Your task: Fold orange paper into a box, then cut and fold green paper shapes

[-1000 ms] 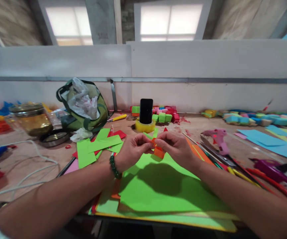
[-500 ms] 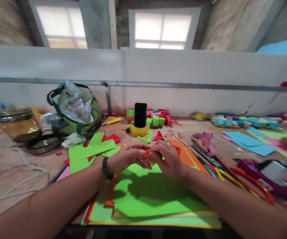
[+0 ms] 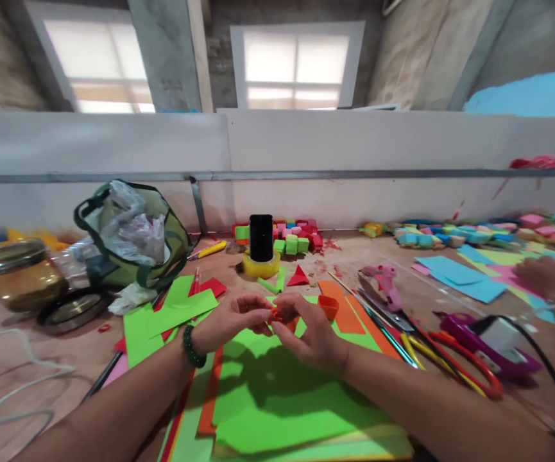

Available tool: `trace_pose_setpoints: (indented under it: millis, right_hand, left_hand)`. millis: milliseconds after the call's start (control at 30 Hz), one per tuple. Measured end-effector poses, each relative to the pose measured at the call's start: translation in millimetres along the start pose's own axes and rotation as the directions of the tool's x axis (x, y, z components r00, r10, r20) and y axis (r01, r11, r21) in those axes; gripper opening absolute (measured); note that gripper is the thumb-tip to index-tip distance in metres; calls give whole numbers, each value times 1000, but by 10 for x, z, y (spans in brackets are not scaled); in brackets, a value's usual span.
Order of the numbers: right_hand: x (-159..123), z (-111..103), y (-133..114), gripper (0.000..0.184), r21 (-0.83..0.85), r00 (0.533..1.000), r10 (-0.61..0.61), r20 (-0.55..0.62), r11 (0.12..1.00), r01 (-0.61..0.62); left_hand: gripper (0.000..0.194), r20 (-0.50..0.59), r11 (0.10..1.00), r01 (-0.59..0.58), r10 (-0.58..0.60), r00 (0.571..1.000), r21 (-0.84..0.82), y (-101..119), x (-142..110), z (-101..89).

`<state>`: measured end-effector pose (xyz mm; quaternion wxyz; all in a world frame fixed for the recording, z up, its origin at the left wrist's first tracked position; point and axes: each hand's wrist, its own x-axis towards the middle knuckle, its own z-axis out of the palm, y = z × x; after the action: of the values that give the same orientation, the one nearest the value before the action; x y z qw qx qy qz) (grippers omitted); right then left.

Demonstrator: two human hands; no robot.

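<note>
Both my hands meet over a stack of bright green paper sheets (image 3: 277, 410) at the table's near edge. My left hand (image 3: 231, 321), with a green bead bracelet on the wrist, pinches a small folded orange paper piece (image 3: 277, 316). My right hand (image 3: 308, 333) closes on the same piece from the other side. A curled orange paper bit (image 3: 328, 306) lies just right of my fingers, on an orange sheet (image 3: 342, 308).
A phone (image 3: 260, 237) stands in a yellow tape roll (image 3: 260, 264) behind small coloured paper cubes (image 3: 292, 234). A green bag (image 3: 130, 240) and glass jar (image 3: 15, 276) sit left. Pink glue gun (image 3: 384, 282), scissors (image 3: 443, 356) and another person's hand (image 3: 544, 277) are right.
The view has swung right and tilted up. My hands have dropped lower toward the green sheets, still working the orange piece. Another person's hand has come into view at the right.
</note>
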<state>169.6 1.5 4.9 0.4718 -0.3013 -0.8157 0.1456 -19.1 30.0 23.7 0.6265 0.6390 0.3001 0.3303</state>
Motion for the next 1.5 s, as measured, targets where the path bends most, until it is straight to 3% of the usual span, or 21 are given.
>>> trace_pose_setpoints:
  millis: [133,200,300,367,433,533,633,800,1000,1100,1200,1333,1400,1500]
  right_hand:
    - [57,-43,-45,29,27,991,132,37,991,-133]
    - [58,-113,-111,31,-7,967,220,130,975,-221]
    - [-63,-230,-230,34,-172,896,348,275,935,-310]
    - [-233,-279,-289,39,-285,877,391,279,906,-313]
    - [-433,-296,-318,34,-302,872,393,293,903,-305]
    - [-683,-317,-325,35,-300,910,350,222,912,-278]
    - [-828,-396,-310,29,-338,949,285,133,913,-227]
    - [-1006,-529,-223,15,-360,961,261,91,908,-212]
    - [-1129,-544,-180,12,-312,972,220,81,932,-185]
    - [-1111,-560,-197,11,-276,969,227,98,942,-193]
    - [-1089,-580,-210,11,-239,965,240,109,948,-209]
    - [-1083,-615,-220,9,-174,953,290,90,947,-271]
    - [-1067,-640,-226,8,-136,953,299,54,948,-289]
    - [-984,-674,-253,14,-104,968,252,-8,962,-252]
  left_hand:
    - [31,-83,991,-47,57,995,123,121,-9,-8]
    - [27,-112,981,-79,100,989,174,161,-20,-21]
    - [22,-100,976,-88,110,989,200,181,-43,-47]
    - [22,-88,977,-67,86,992,202,171,-55,-63]
    - [23,-83,978,-39,57,995,206,149,-55,-77]
    - [29,-125,973,20,9,992,229,95,-13,-118]
    - [36,-218,958,103,-44,975,267,16,65,-204]
    - [42,-271,935,167,-80,959,314,-75,166,-351]
    - [26,-129,881,62,-1,992,469,113,165,-239]
    - [16,-23,781,6,12,1000,625,128,133,-105]
    - [15,-24,686,-9,38,999,728,48,98,-17]
    - [20,-93,731,50,19,995,681,13,20,-46]
    - [24,-143,797,91,-6,990,598,58,-34,-90]
    - [26,-243,957,202,-150,958,206,150,-93,-87]
